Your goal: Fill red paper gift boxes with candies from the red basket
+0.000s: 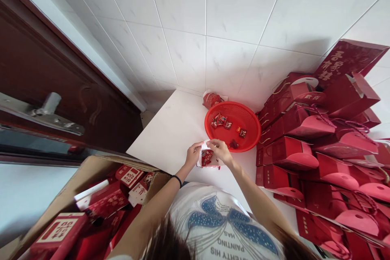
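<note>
A small white-lined gift box [210, 162] stands open in front of me, with red-wrapped sweets [206, 157] showing inside. My left hand [192, 153] grips the box at its left upper edge, its fingers closed. On the other side, my right hand [221, 150] has bent fingers closed on the white flap at the top of the box. Just beyond my right hand is a red plastic basket [258, 140] with a few wrapped sweets [224, 122] in it.
Everything sits on a white table [170, 122] against a tiled wall. A red packet [212, 99] lies behind the basket. Many red gift bags [292, 154] are stacked at the right. A cardboard carton [82, 170] of red boxes [57, 231] stands at the left, near a dark door [61, 57].
</note>
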Available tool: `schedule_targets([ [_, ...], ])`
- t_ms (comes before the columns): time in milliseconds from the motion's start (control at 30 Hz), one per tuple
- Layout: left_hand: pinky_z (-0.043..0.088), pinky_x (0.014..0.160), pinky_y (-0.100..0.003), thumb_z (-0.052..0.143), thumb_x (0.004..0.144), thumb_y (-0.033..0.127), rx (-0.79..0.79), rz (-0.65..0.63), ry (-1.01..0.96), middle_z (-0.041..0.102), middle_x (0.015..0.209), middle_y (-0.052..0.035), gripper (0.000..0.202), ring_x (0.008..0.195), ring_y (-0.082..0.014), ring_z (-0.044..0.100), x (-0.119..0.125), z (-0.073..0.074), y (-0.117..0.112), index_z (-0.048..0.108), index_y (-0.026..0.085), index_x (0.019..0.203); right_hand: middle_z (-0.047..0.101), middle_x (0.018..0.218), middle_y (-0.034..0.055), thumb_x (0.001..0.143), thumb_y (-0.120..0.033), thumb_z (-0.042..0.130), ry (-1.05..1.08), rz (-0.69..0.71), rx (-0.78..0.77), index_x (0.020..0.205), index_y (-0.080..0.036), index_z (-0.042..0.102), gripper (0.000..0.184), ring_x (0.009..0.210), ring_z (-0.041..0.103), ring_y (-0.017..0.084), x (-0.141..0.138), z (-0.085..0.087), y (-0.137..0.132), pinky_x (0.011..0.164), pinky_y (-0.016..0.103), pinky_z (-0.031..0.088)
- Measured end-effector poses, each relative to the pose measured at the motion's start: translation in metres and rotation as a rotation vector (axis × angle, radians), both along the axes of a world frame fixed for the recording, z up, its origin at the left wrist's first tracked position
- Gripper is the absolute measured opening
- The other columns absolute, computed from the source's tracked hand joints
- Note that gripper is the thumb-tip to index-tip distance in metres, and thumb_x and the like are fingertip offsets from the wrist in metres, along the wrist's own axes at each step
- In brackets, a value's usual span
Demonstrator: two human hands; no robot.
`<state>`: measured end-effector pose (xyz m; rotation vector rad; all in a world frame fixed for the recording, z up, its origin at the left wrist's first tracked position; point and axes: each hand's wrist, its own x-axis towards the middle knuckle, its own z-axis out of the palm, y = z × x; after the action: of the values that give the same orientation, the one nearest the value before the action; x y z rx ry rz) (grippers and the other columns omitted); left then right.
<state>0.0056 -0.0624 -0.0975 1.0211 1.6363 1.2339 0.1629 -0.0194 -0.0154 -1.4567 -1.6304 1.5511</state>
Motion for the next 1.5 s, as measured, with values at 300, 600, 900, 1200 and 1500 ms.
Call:
schedule_targets([
  [300,0.053,0.1,-0.04,0.052,0.077,0.009,-0.002,-0.015,0.008,0.078,0.107,-0.0065,0.033,0.104,-0.0226,0.07,-0.001,-0.001,-0.001,0.077,0.02,0.095,0.072,0.089,0.006,0.07,-0.05,0.07,0.396,-0.2,-0.105,0.082,-0.019,0.068,0.034,0.087,0.067,0.019,-0.006,-0.006,-0.006,0.081,0.028,0.052],
  [600,0.054,0.096,-0.037,0.049,0.072,0.008,-0.025,-0.097,0.026,0.078,0.1,-0.0052,0.034,0.1,-0.022,0.07,-0.004,0.011,-0.009,0.077,0.02,0.086,0.073,0.08,0.0022,0.078,-0.027,0.061,-0.035,0.149,0.099,0.079,-0.021,0.072,0.013,0.072,0.065,0.017,0.034,-0.016,-0.037,0.072,0.027,0.051],
  [900,0.057,0.088,-0.037,0.055,0.064,0.01,-0.081,-0.09,0.002,0.077,0.104,-0.009,0.035,0.095,-0.0244,0.071,-0.022,0.014,-0.041,0.077,0.018,0.09,0.068,0.115,0.0124,0.077,-0.028,0.066,-0.337,-0.068,0.342,0.115,-0.02,0.069,0.039,0.088,0.066,0.022,0.053,-0.047,-0.069,0.083,0.034,0.055],
  [1200,0.056,0.092,-0.037,0.055,0.063,0.016,-0.087,-0.137,-0.078,0.077,0.107,-0.0069,0.039,0.104,-0.0258,0.069,-0.033,0.01,-0.055,0.077,0.018,0.095,0.069,0.109,0.0094,0.081,-0.022,0.062,-0.234,-0.046,0.507,0.122,-0.021,0.065,0.041,0.071,0.066,0.016,0.052,-0.062,-0.077,0.072,0.032,0.059],
  [1500,0.053,0.099,-0.039,0.061,0.076,0.017,-0.007,-0.204,0.17,0.065,0.136,-0.0101,0.054,0.118,-0.0243,0.064,-0.014,0.011,-0.054,0.063,0.021,0.129,0.075,0.1,0.011,0.088,-0.035,0.066,-0.121,0.162,0.641,0.121,-0.022,0.069,0.036,0.092,0.068,0.027,0.043,-0.054,-0.079,0.085,0.042,0.057],
])
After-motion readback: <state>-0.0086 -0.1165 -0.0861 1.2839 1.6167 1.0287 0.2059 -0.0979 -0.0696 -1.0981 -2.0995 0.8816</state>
